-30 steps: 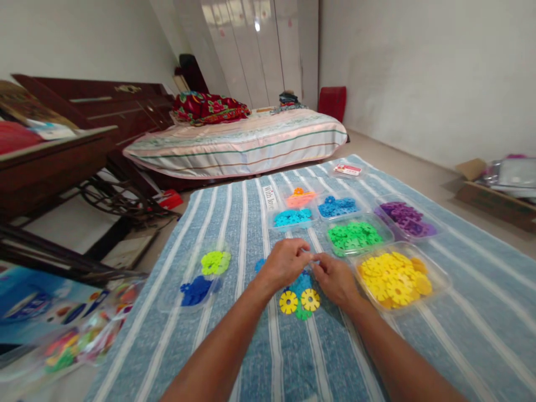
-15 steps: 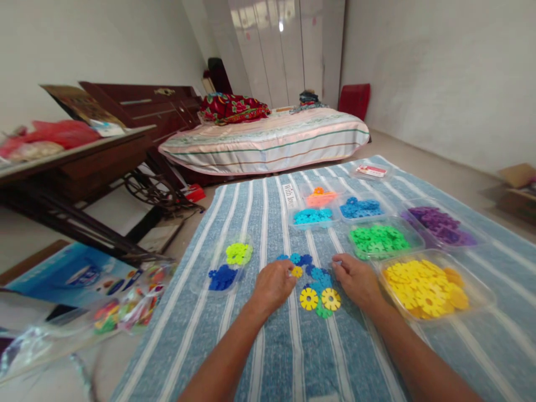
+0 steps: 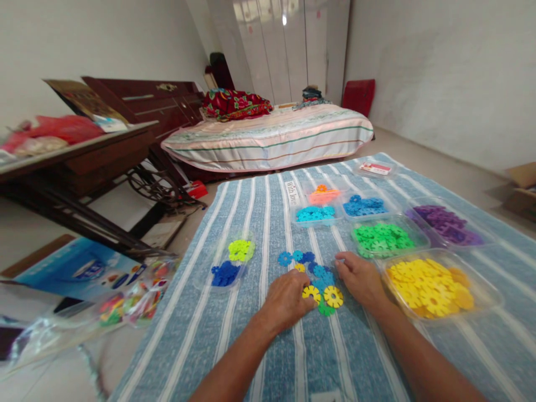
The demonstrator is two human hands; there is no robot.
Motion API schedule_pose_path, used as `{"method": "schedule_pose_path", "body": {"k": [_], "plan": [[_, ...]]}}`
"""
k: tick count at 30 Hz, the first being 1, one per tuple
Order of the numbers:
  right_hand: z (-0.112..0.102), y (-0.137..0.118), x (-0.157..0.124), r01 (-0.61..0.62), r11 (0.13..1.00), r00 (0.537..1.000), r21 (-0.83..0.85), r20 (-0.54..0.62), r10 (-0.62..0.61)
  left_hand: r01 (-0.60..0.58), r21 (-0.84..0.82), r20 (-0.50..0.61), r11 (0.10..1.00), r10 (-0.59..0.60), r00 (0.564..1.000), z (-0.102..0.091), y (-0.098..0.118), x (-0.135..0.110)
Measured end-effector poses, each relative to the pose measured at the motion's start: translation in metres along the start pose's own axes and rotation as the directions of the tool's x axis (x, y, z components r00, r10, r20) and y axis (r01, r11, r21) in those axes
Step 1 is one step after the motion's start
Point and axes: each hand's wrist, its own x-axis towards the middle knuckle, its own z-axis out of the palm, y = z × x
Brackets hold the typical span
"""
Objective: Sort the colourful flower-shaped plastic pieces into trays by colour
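A flat figure of joined plastic snowflake discs lies on the striped cloth, with blue discs (image 3: 320, 272) in its upper part and a green disc (image 3: 325, 308) at its near end. My left hand (image 3: 288, 298) has its thumb and fingers around the left yellow snowflake disc (image 3: 311, 292), covering part of it. Beside that, a second yellow disc (image 3: 334, 296) is uncovered. My right hand (image 3: 360, 279) rests just right of the figure, thumb and forefinger apart, holding nothing visible. A smaller yellow piece (image 3: 299, 268) shows beyond my left fingers.
Clear tubs of yellow (image 3: 433, 290), green (image 3: 383, 237), purple (image 3: 444, 223) and blue discs (image 3: 363, 205) stand on the right. Another tub with lime discs (image 3: 242, 250) and dark blue discs (image 3: 226, 273) sits left. Beyond the cloth is a bed (image 3: 268, 139).
My left hand has moved nearer and to the right, from the small yellow piece to the left yellow disc. My right hand stays beside the figure. The view has shifted slightly.
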Motion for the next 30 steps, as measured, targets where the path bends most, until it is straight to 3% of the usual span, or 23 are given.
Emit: {"method": "schedule_pose_path", "body": {"k": [10,18,24,30], "plan": [[-0.001,-0.003,-0.001,0.003,1.000,1.000,-0.012,-0.023,-0.003,0.127,-0.283,0.049,0.951,-0.118,0.992,0.000,-0.004,-0.001],[-0.001,-0.004,-0.001,0.000,1.000,1.000,-0.006,-0.029,0.000,0.172,-0.643,0.141,0.746,-0.106,0.984,0.003,-0.016,-0.003],[-0.002,-0.004,-0.001,0.024,0.999,0.999,-0.031,-0.033,-0.025,0.191,-0.688,0.135,0.700,-0.136,0.982,-0.006,-0.013,-0.004],[-0.003,-0.005,0.000,0.020,0.999,0.999,-0.033,-0.028,-0.021,0.181,-0.638,0.112,0.749,-0.143,0.983,-0.005,-0.013,-0.001]]}}
